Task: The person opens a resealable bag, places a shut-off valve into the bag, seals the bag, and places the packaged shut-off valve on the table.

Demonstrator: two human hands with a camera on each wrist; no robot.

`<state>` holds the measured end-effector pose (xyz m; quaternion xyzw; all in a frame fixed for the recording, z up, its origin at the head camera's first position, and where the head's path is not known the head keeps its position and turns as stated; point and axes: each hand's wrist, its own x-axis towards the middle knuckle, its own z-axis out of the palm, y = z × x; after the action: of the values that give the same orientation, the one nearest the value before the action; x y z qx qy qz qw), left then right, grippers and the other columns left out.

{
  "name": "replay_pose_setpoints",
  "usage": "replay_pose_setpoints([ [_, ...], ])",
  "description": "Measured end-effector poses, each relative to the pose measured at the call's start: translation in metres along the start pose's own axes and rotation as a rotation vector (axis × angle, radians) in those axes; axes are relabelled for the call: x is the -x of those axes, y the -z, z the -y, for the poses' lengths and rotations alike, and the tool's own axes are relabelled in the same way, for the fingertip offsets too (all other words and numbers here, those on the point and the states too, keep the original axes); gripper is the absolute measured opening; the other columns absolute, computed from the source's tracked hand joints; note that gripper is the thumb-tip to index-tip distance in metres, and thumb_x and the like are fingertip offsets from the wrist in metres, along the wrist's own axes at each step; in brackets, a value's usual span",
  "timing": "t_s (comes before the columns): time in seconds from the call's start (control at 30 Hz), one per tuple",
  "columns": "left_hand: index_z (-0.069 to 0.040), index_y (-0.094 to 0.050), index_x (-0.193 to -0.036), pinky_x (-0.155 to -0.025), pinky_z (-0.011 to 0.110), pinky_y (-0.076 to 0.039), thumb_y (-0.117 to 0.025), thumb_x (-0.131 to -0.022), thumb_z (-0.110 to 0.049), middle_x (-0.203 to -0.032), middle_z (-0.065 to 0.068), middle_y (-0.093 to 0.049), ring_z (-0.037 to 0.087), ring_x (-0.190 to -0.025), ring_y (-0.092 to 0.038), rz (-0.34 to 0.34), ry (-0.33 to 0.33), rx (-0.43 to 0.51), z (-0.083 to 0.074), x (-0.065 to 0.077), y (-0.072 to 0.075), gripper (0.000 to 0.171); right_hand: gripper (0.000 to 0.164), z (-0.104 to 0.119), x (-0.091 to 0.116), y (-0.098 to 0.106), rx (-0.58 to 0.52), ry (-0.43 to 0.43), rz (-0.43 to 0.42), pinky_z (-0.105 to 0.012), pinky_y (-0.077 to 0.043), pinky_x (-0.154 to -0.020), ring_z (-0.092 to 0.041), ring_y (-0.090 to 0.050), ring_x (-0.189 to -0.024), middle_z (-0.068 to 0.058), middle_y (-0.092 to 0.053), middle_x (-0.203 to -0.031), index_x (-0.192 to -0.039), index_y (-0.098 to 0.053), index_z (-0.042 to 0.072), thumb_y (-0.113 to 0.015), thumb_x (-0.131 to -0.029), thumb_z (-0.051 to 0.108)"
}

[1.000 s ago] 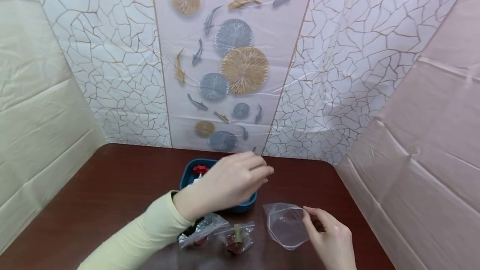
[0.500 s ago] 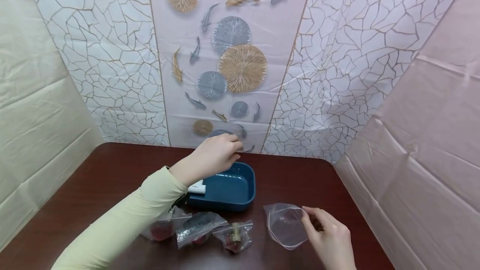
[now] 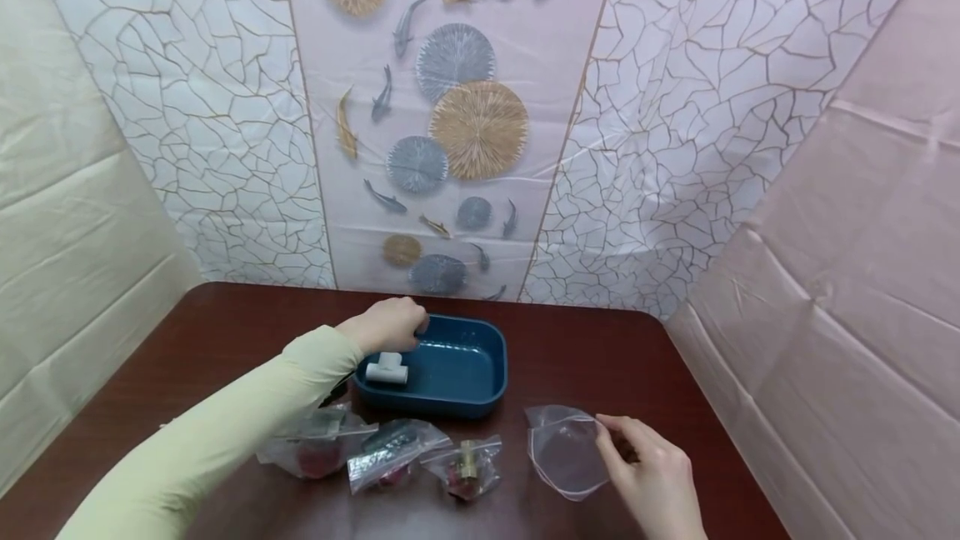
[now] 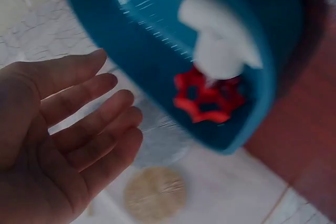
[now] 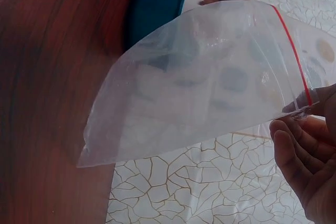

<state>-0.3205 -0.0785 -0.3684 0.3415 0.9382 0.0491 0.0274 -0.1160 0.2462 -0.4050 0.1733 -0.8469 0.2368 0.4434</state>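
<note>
My left hand (image 3: 386, 325) hovers over the far left corner of a blue tray (image 3: 457, 369). In the left wrist view its fingers are loosely bent with nothing in them, apart from a red handwheel (image 4: 207, 98). That wheel lies in the tray against a white tee pipe fitting (image 3: 387, 369); from the head, the hand and wrist hide it. On the right, my right hand (image 3: 648, 473) pinches the mouth edge of a clear zip bag (image 3: 566, 452). The bag hangs without visible contents, its red seal strip (image 5: 294, 51) showing in the right wrist view.
In front of the tray lie three clear zip bags: a left bag (image 3: 315, 444) with something red, a middle bag (image 3: 397, 450) with dark and red contents, and a right bag (image 3: 463, 469) with a brass-coloured fitting. Patterned cloth walls (image 3: 247, 148) surround the brown table (image 3: 585, 357).
From above the tray's right side, my left hand has moved left to its far left corner. The tray and white fitting are now more visible. My right hand stays with the bag.
</note>
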Motion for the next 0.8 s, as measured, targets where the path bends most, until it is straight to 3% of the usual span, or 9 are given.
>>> replay_pose_setpoints([
  [0.17, -0.012, -0.068, -0.080, -0.055, 0.030, -0.040, -0.067, -0.080, -0.008, -0.070, -0.001, -0.057, 0.011, -0.058, -0.046, 0.132, 0.057, 0.041, 0.009, 0.001, -0.015, 0.004, 0.018, -0.001, 0.001, -0.001, 0.011, -0.002, 0.022, -0.014, -0.042, -0.052, 0.004, -0.050, -0.058, 0.016, -0.058, -0.070, -0.086, -0.072, 0.014, -0.071, -0.070, 0.005],
  [0.3, -0.011, -0.067, -0.077, -0.055, 0.032, -0.041, -0.070, -0.078, -0.007, -0.068, -0.002, -0.055, 0.013, -0.059, -0.047, 0.199, 0.082, 0.046, 0.012, 0.001, -0.020, 0.005, 0.018, -0.002, 0.002, -0.002, 0.017, -0.011, 0.035, -0.015, -0.042, -0.052, 0.004, -0.050, -0.057, 0.017, -0.058, -0.070, -0.086, -0.072, 0.015, -0.070, -0.071, 0.005],
  [0.43, -0.010, -0.069, -0.094, -0.065, 0.035, -0.048, -0.072, -0.078, -0.010, -0.082, -0.002, -0.060, 0.015, -0.073, -0.056, 0.261, 0.101, 0.025, 0.015, 0.000, -0.023, 0.016, 0.018, -0.002, 0.005, -0.002, 0.018, -0.029, 0.052, -0.015, -0.042, -0.052, 0.005, -0.049, -0.057, 0.018, -0.057, -0.069, -0.086, -0.072, 0.016, -0.070, -0.071, 0.006],
  [0.6, -0.014, -0.067, -0.111, -0.076, 0.035, -0.048, -0.071, -0.077, -0.007, -0.104, 0.000, -0.062, 0.015, -0.092, -0.057, 0.346, 0.089, -0.019, 0.018, 0.000, -0.032, 0.035, 0.017, -0.002, 0.010, -0.004, 0.019, -0.042, 0.076, -0.015, -0.041, -0.051, 0.005, -0.048, -0.056, 0.018, -0.056, -0.069, -0.086, -0.071, 0.016, -0.071, -0.072, 0.007],
  [0.7, -0.016, -0.067, -0.109, -0.076, 0.034, -0.047, -0.072, -0.076, -0.008, -0.102, -0.001, -0.063, 0.014, -0.090, -0.056, 0.368, 0.077, -0.034, 0.017, 0.002, -0.037, 0.034, 0.017, -0.003, 0.012, -0.005, 0.010, -0.031, 0.080, -0.014, -0.041, -0.050, 0.005, -0.047, -0.055, 0.018, -0.055, -0.068, -0.085, -0.071, 0.016, -0.072, -0.071, 0.006],
  [0.8, -0.017, -0.066, -0.101, -0.071, 0.032, -0.046, -0.067, -0.081, -0.010, -0.090, -0.003, -0.061, 0.012, -0.077, -0.053, 0.359, 0.041, -0.087, 0.016, 0.000, -0.040, 0.021, 0.019, -0.004, 0.012, -0.005, -0.011, -0.006, 0.072, -0.014, -0.040, -0.050, 0.004, -0.047, -0.054, 0.017, -0.055, -0.067, -0.086, -0.071, 0.016, -0.071, -0.071, 0.004],
])
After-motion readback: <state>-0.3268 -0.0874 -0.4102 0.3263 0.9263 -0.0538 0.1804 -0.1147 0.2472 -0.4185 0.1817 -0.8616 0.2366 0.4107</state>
